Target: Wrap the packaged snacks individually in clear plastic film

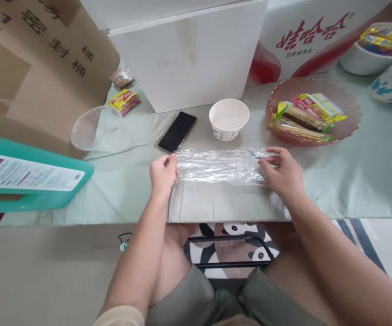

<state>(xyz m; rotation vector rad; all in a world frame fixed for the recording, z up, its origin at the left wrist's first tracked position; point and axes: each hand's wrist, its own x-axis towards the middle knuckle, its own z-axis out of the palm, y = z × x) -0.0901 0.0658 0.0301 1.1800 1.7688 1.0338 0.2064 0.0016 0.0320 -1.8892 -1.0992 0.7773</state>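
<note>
A clear, crinkled sheet of plastic film (218, 166) stretches between my two hands, close to the table's front edge. My left hand (163, 176) pinches its left end, thumb against curled fingers. At the other end, my right hand (282, 174) grips the film between thumb and fingers. Just beyond the film stands a white paper bowl (229, 118) with a blue-green print near its base. A black phone (178, 131) lies face up behind my left hand. Past my right hand sits a pink, gold-rimmed glass bowl (348, 106) holding several wrapped snacks (304, 117).
A clear plastic lid (97, 131) and small snack packets (125, 100) lie at the left, near a cardboard box (43, 81) and a green jug (40, 165). White boxes (196, 54) line the back. At the far right are a white tub (369, 59) and paper cups (391, 81).
</note>
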